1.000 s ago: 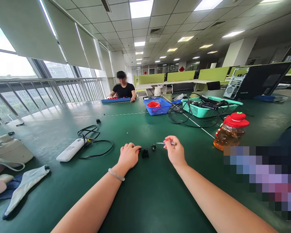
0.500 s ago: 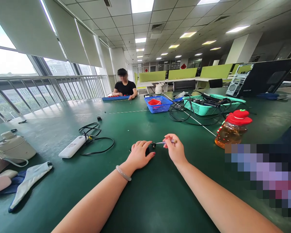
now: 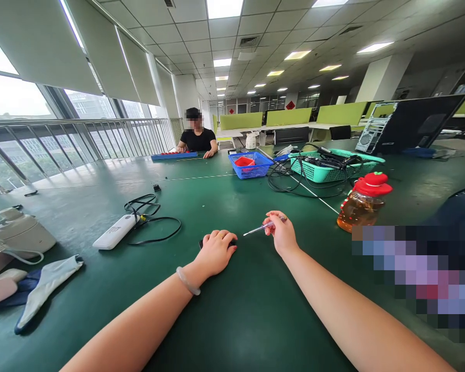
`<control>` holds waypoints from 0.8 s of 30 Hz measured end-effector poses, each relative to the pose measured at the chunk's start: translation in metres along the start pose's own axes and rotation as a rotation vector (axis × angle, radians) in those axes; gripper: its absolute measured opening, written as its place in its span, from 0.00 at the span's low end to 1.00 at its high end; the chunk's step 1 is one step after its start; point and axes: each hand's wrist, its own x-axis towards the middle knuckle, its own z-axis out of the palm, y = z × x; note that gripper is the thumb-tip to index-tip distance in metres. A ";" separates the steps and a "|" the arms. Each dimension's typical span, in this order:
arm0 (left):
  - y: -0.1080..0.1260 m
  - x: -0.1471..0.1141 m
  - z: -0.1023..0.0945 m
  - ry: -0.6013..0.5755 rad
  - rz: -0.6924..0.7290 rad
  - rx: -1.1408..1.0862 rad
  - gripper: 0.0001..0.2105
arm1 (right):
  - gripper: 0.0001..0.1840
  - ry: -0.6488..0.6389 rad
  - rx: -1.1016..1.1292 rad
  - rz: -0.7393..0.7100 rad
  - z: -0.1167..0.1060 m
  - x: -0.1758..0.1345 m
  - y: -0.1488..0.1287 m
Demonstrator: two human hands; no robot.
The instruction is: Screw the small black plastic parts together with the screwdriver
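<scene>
Over the green table, my right hand (image 3: pixel 282 233) pinches a slim screwdriver (image 3: pixel 256 229) with a clear handle and a thin metal shaft. Its tip points left, toward my left hand (image 3: pixel 217 252), with a small gap between. That left hand is curled over a small black object (image 3: pixel 201 244) close to the tabletop. Most of this object hides under the fingers, so its kind cannot be made out; dark bits show on either side of the hand.
A white power bank (image 3: pixel 116 232) with a black cable lies to the left. Blue (image 3: pixel 251 169) and green (image 3: pixel 321 174) baskets stand ahead, the latter full of cables. A red-lidded bottle (image 3: pixel 362 204) is at right. Across the table sits a person (image 3: pixel 197 139) by a blue tray.
The screwdriver's tip has come away from the black object and now shows bare. My left hand has shifted slightly left and toward me with the object.
</scene>
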 end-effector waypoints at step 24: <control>-0.157 -0.158 -0.109 0.283 -0.656 -0.038 0.18 | 0.10 -0.100 -0.078 0.007 0.002 -0.006 0.004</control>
